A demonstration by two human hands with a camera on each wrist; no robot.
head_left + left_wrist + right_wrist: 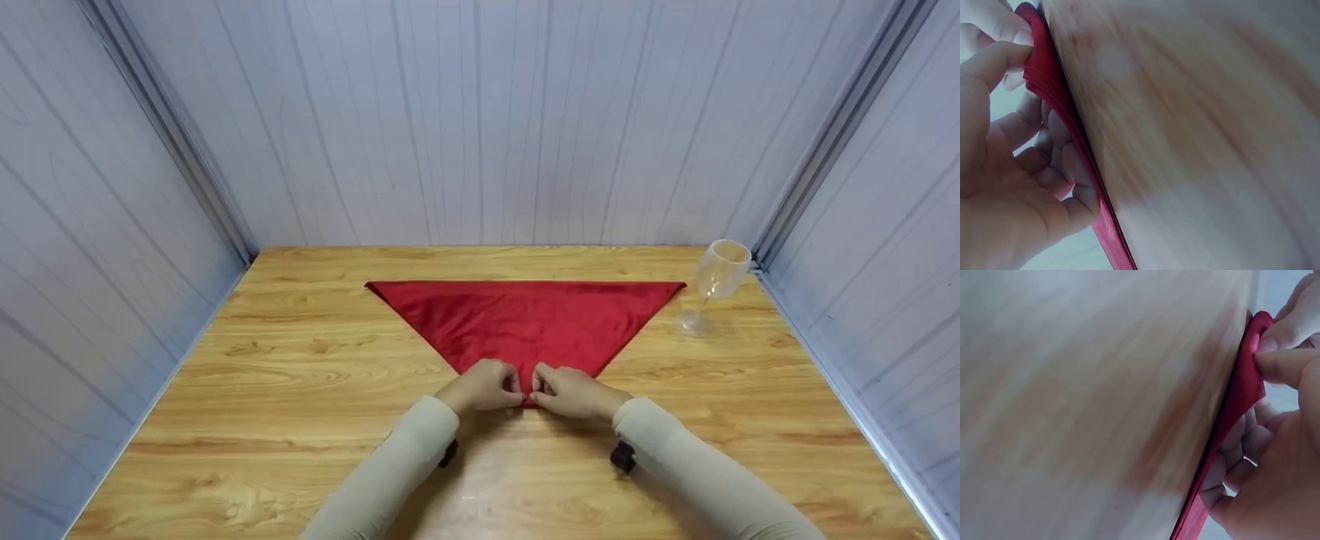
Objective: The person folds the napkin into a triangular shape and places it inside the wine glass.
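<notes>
Left hand [484,386] and right hand [571,391] both pinched the near tip of the red satin cloth folded into a triangle [525,319], centre frame on the wooden table [300,375]; judged light, limp, slippery, best gripped at corners.

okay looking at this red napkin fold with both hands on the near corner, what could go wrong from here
1. Both the left hand and the right hand pinch only the near tip of the red napkin; a pull could drag the whole triangle and skew its far edge.
2. The wine glass stands right beside the napkin's right corner, so shifting cloth might tip it.
</notes>
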